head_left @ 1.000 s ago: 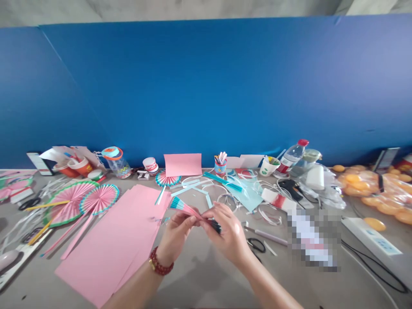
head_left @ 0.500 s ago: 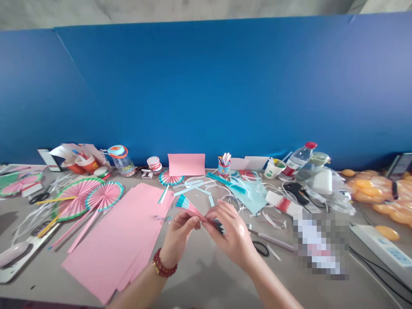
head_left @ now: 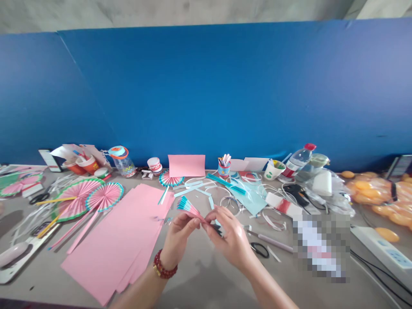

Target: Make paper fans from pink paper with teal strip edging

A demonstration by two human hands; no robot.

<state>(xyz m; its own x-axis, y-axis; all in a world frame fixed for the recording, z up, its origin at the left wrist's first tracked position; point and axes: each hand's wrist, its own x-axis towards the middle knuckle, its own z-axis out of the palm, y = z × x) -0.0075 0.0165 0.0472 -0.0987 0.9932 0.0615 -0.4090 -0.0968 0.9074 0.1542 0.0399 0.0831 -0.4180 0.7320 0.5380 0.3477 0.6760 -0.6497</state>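
A pleated paper fan (head_left: pixel 188 206), pink with a blue-striped edge, is bunched between my two hands above the table. My left hand (head_left: pixel 178 239), with a red bead bracelet (head_left: pixel 164 265) at the wrist, pinches it near its narrow middle. Thumb and fingers of my right hand (head_left: pixel 231 235) close on the fan's other part, whose dark, pointed edge shows just below them. Most of that part is hidden by the right fingers. To the left of my hands lie large pink paper sheets (head_left: pixel 119 240).
Finished round fans (head_left: pixel 104 196) lie at the left, and scissors (head_left: pixel 260 249) lie to the right of my hands. Along the blue partition (head_left: pixel 206 94) stand a pen cup (head_left: pixel 224 167), a paper cup (head_left: pixel 273 170) and a bottle (head_left: pixel 298 162). A power strip (head_left: pixel 384 249) lies far right.
My hands and the fan have barely shifted. The right fingers have curled a little more around the fan, and the scissors' handle shows more.
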